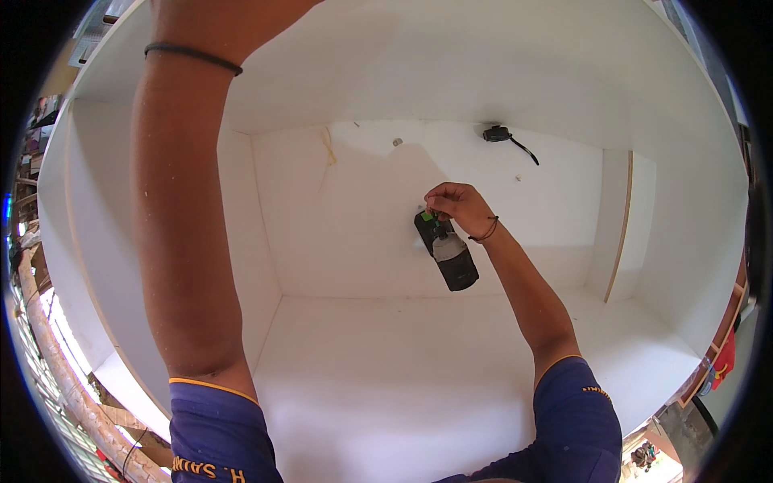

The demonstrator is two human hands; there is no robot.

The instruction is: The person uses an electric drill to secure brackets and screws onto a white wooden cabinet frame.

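Right now our right hand has its grip closed on the upper end of a black-and-grey power drill, the thumb and fingertips bunched beside its green patch. This drill is within the white panel box, and we cannot tell whether it touches the panel behind it. A dark cord bracelet circles our right wrist, just beside the drill. Our left forearm rises well to the left of the drill, a black band at its wrist; our left hand runs out past the upper edge, so we cannot tell whether that grip is open or closed. Above and right of the drill we see a small black case with a strap; above and left, a yellowish strip. Well right of it stands a tan-edged divider.
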